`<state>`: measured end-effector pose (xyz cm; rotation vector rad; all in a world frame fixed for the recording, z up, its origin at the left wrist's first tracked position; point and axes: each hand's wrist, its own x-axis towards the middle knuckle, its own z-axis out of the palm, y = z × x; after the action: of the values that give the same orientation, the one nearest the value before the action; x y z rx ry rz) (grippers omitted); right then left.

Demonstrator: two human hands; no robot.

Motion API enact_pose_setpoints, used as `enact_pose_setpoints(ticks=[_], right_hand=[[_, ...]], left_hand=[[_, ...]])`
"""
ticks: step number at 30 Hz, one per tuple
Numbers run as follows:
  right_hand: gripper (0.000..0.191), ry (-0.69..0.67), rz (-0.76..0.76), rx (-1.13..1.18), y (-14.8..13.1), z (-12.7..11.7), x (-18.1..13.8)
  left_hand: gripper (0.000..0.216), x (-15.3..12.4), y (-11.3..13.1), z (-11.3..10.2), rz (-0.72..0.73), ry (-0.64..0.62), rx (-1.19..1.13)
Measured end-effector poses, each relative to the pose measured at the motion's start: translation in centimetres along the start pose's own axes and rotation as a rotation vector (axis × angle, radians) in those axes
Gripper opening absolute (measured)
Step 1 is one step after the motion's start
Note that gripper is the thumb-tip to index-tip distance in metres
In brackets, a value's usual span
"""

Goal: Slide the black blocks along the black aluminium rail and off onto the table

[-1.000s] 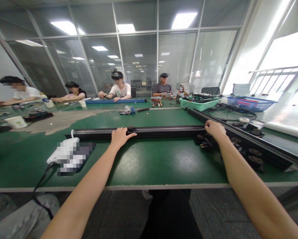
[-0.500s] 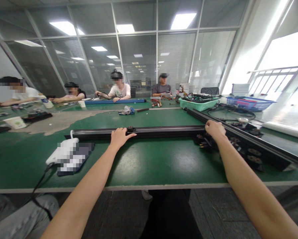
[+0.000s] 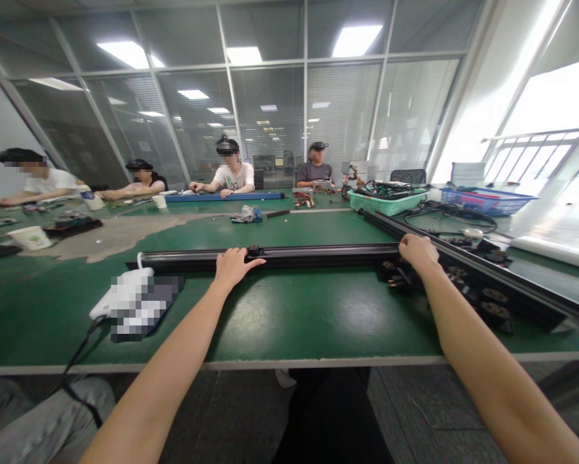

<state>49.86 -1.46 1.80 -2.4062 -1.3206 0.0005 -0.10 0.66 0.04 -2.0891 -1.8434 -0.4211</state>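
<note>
**Two-handed hold, unchanged**

The black bar (image 3: 318, 256) spans 9 to 3 o'clock on the tabletop (image 3: 313, 316). The left hand (image 3: 232, 265), at 8 o'clock, and the right hand (image 3: 418, 251), at 3 o'clock, are clamped on it, as a second earlier; only a co-worker's hand (image 3: 196, 187), near 10 o'clock, has shifted. The stillness suggests steadying rather than moving.

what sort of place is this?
Probably an electronics assembly workroom in an office building: a green-topped worktable with a long black rail on it, a green plastic basket heaped with dark cables, and a glass partition with blinds behind.
</note>
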Motion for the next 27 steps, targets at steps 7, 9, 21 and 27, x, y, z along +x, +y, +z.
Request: enact_pose_setpoints(ticks=[7, 9, 21, 27], right_hand=[[0.041, -0.011, 0.008, 0.004, -0.11, -0.06, -0.19], [0.042, -0.007, 0.009, 0.004, -0.14, -0.07, -0.25], [0.042, 0.028, 0.045, 0.032, -0.04, 0.17, -0.17], [0.042, 0.031, 0.067, 0.042, 0.24, 0.61, 0.43]], left_hand=[[0.078, 0.11, -0.14, 0.38, 0.002, 0.012, 0.009], [0.077, 0.13, -0.14, 0.40, 0.003, 0.015, 0.008], [0.078, 0.07, 0.00, 0.14, 0.008, 0.005, -0.005], [0.078, 0.03, -0.01, 0.12, 0.012, 0.013, -0.007]])
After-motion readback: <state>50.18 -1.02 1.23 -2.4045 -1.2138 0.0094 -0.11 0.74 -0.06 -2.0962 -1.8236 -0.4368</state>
